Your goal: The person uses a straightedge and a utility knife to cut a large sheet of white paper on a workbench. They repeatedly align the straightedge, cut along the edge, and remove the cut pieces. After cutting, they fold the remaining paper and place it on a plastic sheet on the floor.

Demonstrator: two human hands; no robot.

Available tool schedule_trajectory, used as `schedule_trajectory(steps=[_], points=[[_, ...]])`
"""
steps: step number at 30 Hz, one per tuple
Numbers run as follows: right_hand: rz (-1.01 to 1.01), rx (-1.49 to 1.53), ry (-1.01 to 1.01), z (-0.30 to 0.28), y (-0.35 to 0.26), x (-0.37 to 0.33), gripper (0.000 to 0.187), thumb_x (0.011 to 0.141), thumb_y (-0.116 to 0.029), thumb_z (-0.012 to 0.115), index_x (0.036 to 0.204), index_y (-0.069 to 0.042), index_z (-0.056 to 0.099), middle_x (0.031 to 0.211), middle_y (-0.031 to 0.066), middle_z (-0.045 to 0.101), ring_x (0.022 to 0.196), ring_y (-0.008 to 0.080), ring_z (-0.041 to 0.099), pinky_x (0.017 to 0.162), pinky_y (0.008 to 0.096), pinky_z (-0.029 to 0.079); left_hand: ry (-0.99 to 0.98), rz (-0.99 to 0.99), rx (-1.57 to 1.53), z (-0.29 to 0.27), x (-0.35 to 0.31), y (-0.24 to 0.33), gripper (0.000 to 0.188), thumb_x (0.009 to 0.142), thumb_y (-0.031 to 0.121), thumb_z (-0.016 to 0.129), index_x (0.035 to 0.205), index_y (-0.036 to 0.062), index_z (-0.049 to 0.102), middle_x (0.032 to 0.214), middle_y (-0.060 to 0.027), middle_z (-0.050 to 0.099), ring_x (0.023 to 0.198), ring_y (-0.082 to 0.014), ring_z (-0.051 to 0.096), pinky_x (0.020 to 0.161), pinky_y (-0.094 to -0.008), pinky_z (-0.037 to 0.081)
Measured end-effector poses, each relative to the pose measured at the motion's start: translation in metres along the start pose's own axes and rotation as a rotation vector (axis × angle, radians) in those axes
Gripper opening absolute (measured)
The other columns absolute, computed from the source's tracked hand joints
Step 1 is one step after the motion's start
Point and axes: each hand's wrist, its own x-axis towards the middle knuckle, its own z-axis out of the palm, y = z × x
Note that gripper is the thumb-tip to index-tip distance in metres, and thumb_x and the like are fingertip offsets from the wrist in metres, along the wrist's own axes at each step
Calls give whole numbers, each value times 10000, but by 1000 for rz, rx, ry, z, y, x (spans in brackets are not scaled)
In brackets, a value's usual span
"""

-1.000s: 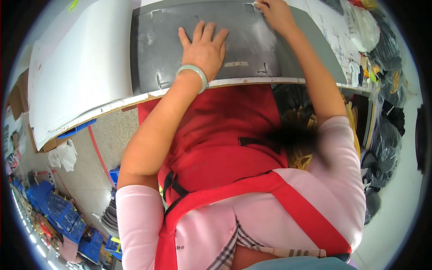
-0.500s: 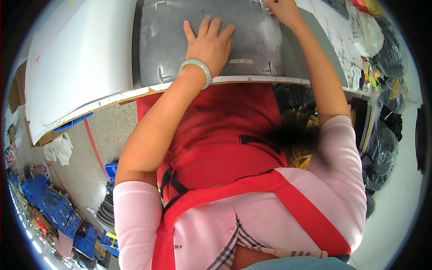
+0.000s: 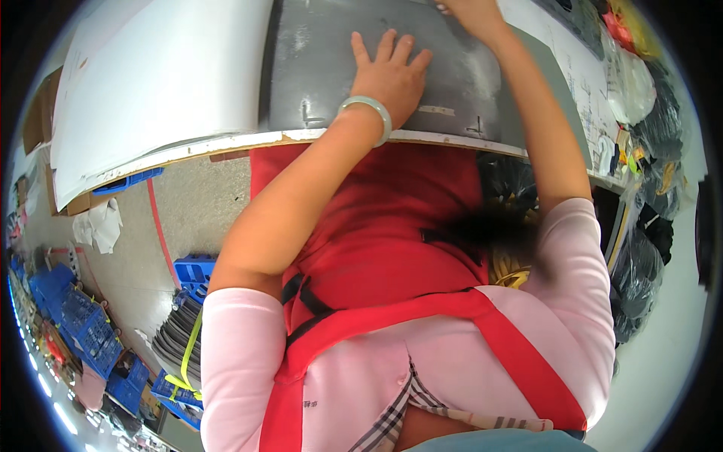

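Observation:
My left hand (image 3: 390, 81) lies palm down with fingers spread on a dark grey board (image 3: 331, 64). The board has L-shaped corner slots, whitish scuffs and a small strip of tape. A pale bangle (image 3: 380, 113) circles my left wrist. At the top edge of the view, over the far right part of the board, is my right hand (image 3: 473, 13). Its fingers are curled together, and the picture's edge cuts part of it off. What they hold, if anything, is hidden. A plain grey-green sheet (image 3: 538, 98) shows at the board's right, beneath my right forearm.
Large white sheets (image 3: 166, 75) cover the table's left side. The table edge (image 3: 286, 138) runs in front of my red apron. Bagged dark material (image 3: 640, 264) stands at the right. Blue crates (image 3: 86, 324) and a strapped grey stack (image 3: 179, 339) sit on the floor at left.
The whole view has shifted and turned slightly. My right hand has moved a little left relative to the board. My left hand stays flat in much the same place on it.

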Motion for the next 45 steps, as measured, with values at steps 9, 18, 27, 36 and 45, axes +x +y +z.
schedule_trajectory(steps=[9, 18, 27, 36, 45], points=[[-485, -304, -91, 114, -55, 38, 180, 854, -127, 638, 858, 50, 669, 818, 261, 661, 782, 438, 635, 719, 459, 508, 35, 17, -64, 1, 0, -2, 455, 974, 250, 515, 1409, 120, 485, 1490, -150, 388, 1443, -363, 279, 1071, -774, 180], [-577, -582, -142, 134, -60, 58, 148, 832, -108, 623, 846, 26, 683, 888, 282, 657, 899, 448, 631, 790, 508, 501, 38, 18, -67, 0, 2, -1, 450, 988, 231, 479, 1414, 86, 479, 1515, -156, 370, 1455, -376, 260, 1074, -781, 165], [-50, 73, -183, 137, -52, 55, 154, 912, -104, 622, 820, 18, 641, 660, 97, 652, 535, 165, 617, 526, 322, 529, -28, 32, -45, -3, 1, -1, 467, 986, 228, 465, 1429, 81, 466, 1510, -173, 376, 1440, -395, 296, 1065, -791, 159], [91, 44, -353, 129, -67, 46, 155, 914, -106, 603, 876, 38, 641, 673, 94, 654, 568, 164, 631, 543, 302, 548, 1, 29, -46, 1, 0, -2, 459, 983, 202, 442, 1419, 67, 492, 1518, -186, 365, 1442, -396, 280, 1069, -790, 155], [39, -78, -680, 111, -112, -85, 174, 910, -231, 659, 917, -57, 655, 692, 22, 616, 620, 78, 579, 580, 261, 476, -45, -49, -191, 16, 1, 10, 530, 944, 369, 492, 1426, 153, 456, 1519, -148, 386, 1450, -356, 306, 1082, -770, 156]])
